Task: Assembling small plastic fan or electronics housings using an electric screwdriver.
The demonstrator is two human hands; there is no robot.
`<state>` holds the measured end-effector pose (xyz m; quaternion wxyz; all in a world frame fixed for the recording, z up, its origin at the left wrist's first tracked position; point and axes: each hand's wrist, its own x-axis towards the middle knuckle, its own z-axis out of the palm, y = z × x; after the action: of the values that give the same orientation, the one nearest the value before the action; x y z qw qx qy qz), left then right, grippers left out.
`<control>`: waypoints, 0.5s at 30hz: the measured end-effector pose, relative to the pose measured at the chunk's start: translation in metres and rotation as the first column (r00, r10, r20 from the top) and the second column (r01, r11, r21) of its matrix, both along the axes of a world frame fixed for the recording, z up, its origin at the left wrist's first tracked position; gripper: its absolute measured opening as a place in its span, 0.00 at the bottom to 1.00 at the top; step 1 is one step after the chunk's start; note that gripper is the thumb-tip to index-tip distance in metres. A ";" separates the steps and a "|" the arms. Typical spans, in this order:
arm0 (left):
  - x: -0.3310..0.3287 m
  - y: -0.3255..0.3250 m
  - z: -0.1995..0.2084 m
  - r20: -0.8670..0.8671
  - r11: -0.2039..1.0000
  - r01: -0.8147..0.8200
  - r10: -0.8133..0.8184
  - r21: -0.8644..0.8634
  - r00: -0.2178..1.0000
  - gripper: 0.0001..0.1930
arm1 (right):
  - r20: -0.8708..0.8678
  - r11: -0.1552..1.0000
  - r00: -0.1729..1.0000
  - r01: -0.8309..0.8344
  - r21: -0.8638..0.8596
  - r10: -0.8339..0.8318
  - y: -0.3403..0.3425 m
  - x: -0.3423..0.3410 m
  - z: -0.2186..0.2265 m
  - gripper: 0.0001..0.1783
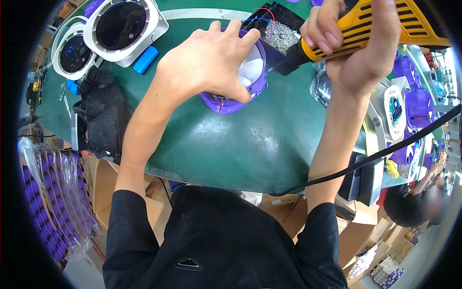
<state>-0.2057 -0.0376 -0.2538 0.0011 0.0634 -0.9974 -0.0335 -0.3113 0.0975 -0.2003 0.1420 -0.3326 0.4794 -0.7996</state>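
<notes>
A round purple plastic housing with white parts inside rests on the green table. My left hand spans it from above, fingers across the far rim and thumb on the near side, holding it down and hiding much of it. My right hand is wrapped around a yellow and black power screwdriver. The driver's dark nose points left, close to a black bin of small silver screws. Its bit tip is hard to make out. Red and blue wires lie over the bin's left side.
White round-faced units and a black mesh bag are at left, near a blue block. A black cable crosses my right forearm. Purple housings line the right side; another person sits beyond.
</notes>
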 end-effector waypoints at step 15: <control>-0.002 -0.003 0.008 0.032 0.997 0.069 -0.069 0.026 0.997 0.48 | -0.093 0.213 0.706 -0.332 -0.919 0.702 -0.014 -0.054 -0.019 0.23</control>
<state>-0.2076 -0.0402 -0.2459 -0.0171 0.0294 -0.9984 -0.0449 -0.3658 0.0838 -0.2190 0.2890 -0.3501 -0.1956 -0.8693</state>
